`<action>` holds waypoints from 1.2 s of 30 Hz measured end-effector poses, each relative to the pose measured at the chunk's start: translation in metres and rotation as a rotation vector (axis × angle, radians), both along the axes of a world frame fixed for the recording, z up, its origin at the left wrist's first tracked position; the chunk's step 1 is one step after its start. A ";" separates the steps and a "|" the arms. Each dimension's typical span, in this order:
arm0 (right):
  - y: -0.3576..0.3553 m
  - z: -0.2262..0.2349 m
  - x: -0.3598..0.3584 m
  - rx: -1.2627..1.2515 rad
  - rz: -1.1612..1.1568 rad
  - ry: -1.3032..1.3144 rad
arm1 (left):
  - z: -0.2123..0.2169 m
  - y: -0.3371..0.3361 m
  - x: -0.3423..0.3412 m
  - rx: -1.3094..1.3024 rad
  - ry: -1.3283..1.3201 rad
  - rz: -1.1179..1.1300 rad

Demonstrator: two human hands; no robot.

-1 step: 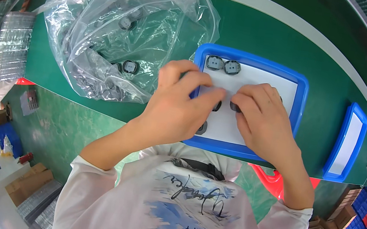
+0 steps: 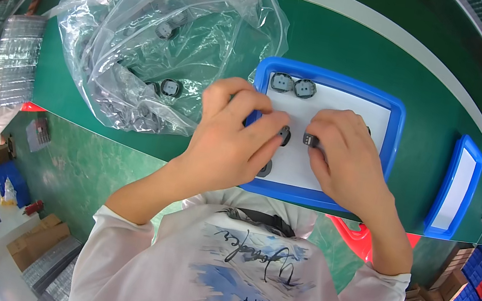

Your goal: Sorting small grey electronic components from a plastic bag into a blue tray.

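**Hands on blue tray, one small part pinched in each**

Nothing has shifted since the earlier frame: same instant, hands, tray and bag all sit where they were.

Head view, surface and room: green bench top with a pale stripe along its far edge. Crumpled clear plastic bag lies at the left, a few small grey round parts visible inside it. Blue tray with a white liner sits in front of the person, just right of the bag. Two grey parts rest side by side in the tray's far left corner. Second blue tray lies apart at the right, close to the bench edge. Green floor below the bench, cardboard boxes at lower left, blue bins at lower right, something red under the bench. Another person shows at the far left edge.

Grip: left hand is over the tray's left side, fingers curled, thumb and forefinger closed on a small dark round part. Another dark part peeks out under this hand on the liner. Right hand is over the tray's middle, fingers curled down, fingertips pinching a small dark piece. Both held pieces are just apart, above the liner.
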State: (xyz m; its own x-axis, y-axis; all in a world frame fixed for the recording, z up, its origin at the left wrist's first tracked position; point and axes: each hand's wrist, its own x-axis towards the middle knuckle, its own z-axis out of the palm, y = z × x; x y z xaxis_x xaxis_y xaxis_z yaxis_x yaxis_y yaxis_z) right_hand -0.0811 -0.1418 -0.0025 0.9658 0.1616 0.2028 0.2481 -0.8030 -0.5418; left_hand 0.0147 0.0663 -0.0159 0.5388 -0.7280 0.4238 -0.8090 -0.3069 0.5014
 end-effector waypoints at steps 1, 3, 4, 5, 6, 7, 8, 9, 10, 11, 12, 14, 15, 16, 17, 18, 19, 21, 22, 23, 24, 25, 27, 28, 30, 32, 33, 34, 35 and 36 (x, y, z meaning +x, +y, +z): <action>0.002 0.000 0.000 0.121 -0.052 0.016 | 0.001 0.000 -0.002 0.000 0.001 0.004; 0.003 -0.003 0.001 0.164 -0.038 0.031 | 0.004 -0.001 -0.006 0.090 -0.016 0.035; 0.003 -0.004 0.002 0.206 -0.028 0.043 | 0.004 -0.002 -0.006 0.088 -0.017 0.039; 0.003 -0.006 0.003 0.204 -0.024 0.042 | 0.003 -0.005 -0.005 0.093 -0.034 0.022; 0.003 -0.008 0.004 0.147 -0.008 -0.033 | 0.002 -0.006 -0.004 0.098 -0.051 0.004; 0.002 -0.009 0.004 0.090 0.003 -0.106 | 0.001 -0.007 -0.001 0.097 -0.050 0.004; 0.000 -0.009 0.003 0.088 0.001 -0.105 | -0.001 -0.007 0.003 0.075 -0.095 0.027; -0.003 -0.009 0.002 0.003 0.004 -0.125 | -0.003 -0.007 0.005 0.053 -0.139 0.049; -0.005 -0.010 0.001 -0.079 0.010 -0.146 | -0.004 -0.007 0.006 0.054 -0.139 0.050; -0.005 -0.007 0.002 -0.078 0.011 -0.146 | -0.006 -0.006 0.006 0.052 -0.145 0.054; -0.005 -0.003 0.003 -0.115 -0.003 -0.150 | -0.007 -0.005 0.007 0.049 -0.150 0.058; -0.005 -0.002 0.004 -0.153 -0.018 -0.151 | -0.010 -0.005 0.010 0.044 -0.168 0.045; -0.006 -0.003 0.006 -0.126 -0.004 -0.141 | -0.012 -0.006 0.011 0.040 -0.188 0.033; -0.006 -0.005 0.009 -0.099 0.009 -0.130 | -0.012 -0.007 0.012 0.039 -0.187 0.032; -0.005 -0.007 0.012 -0.100 0.008 -0.129 | -0.011 -0.008 0.012 0.041 -0.186 0.039; -0.003 -0.009 0.016 -0.095 0.018 -0.148 | -0.010 -0.009 0.013 0.043 -0.186 0.046; -0.002 -0.011 0.020 -0.091 0.029 -0.167 | -0.010 -0.010 0.014 0.043 -0.186 0.046; -0.002 -0.011 0.026 -0.110 0.043 -0.161 | -0.007 -0.013 0.018 0.038 -0.210 0.032; -0.002 -0.010 0.028 -0.129 0.058 -0.155 | -0.006 -0.012 0.019 0.038 -0.210 0.033; -0.003 -0.010 0.030 -0.129 0.059 -0.155 | -0.004 -0.012 0.020 0.051 -0.182 0.012; -0.005 -0.010 0.031 -0.141 0.079 -0.146 | -0.004 -0.011 0.021 0.063 -0.153 -0.009; -0.005 -0.010 0.032 -0.152 0.099 -0.138 | -0.004 -0.011 0.022 0.064 -0.153 -0.008; -0.005 -0.010 0.033 -0.129 0.083 -0.142 | -0.004 -0.011 0.023 0.058 -0.147 -0.014; -0.005 -0.011 0.034 -0.106 0.066 -0.148 | -0.004 -0.011 0.023 0.058 -0.146 -0.014; -0.005 -0.006 0.035 -0.085 0.035 -0.133 | -0.006 -0.012 0.025 0.047 -0.131 -0.015; -0.006 -0.005 0.036 -0.063 0.004 -0.118 | -0.007 -0.012 0.024 0.026 -0.133 -0.007; -0.008 -0.005 0.036 -0.090 0.016 -0.117 | -0.008 -0.012 0.024 0.005 -0.136 0.001; -0.009 -0.005 0.036 -0.118 0.029 -0.115 | -0.008 -0.012 0.024 0.006 -0.135 0.001; -0.009 -0.005 0.036 -0.117 0.029 -0.114 | -0.007 -0.012 0.024 0.009 -0.152 0.004; -0.008 -0.006 0.036 -0.124 0.028 -0.116 | -0.007 -0.013 0.024 0.012 -0.170 0.007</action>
